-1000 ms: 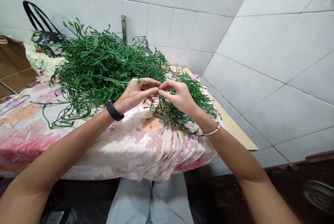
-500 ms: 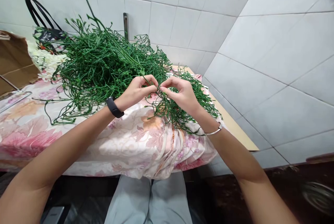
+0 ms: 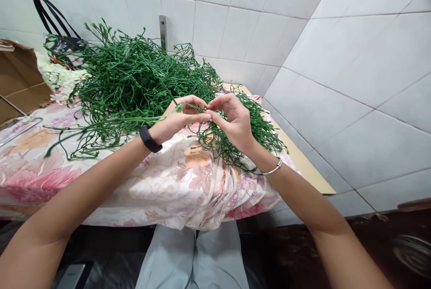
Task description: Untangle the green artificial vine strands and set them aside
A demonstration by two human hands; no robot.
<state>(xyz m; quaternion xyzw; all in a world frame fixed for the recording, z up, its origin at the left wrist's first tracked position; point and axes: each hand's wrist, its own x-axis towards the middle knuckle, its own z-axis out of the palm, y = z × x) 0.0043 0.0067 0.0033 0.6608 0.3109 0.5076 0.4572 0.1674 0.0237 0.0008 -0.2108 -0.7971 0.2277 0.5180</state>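
My left hand [image 3: 186, 113] pinches a green artificial flower stem [image 3: 141, 119], whose long part runs left across my wrist, over the cloth. My right hand [image 3: 232, 120] pinches the same stem, thumb and forefinger meeting my left fingertips. The exact spot between the fingertips is too small to make out. Behind my left hand rises a large heap of green plastic stems [image 3: 124, 77]. A smaller bunch of green stems [image 3: 266, 131] lies under and to the right of my right hand.
A floral cloth [image 3: 151, 190] covers the table, with a bare board edge [image 3: 316, 176] at right. White artificial flowers [image 3: 63, 80], a cardboard box [image 3: 20, 77] and a black floral bag [image 3: 62, 48] stand at left. Tiled walls [image 3: 235, 33] close off the back and right.
The held stem has swung from pointing up and away to lying leftward across my left wrist. Both hands have stayed nearly in place, fingertips still together.
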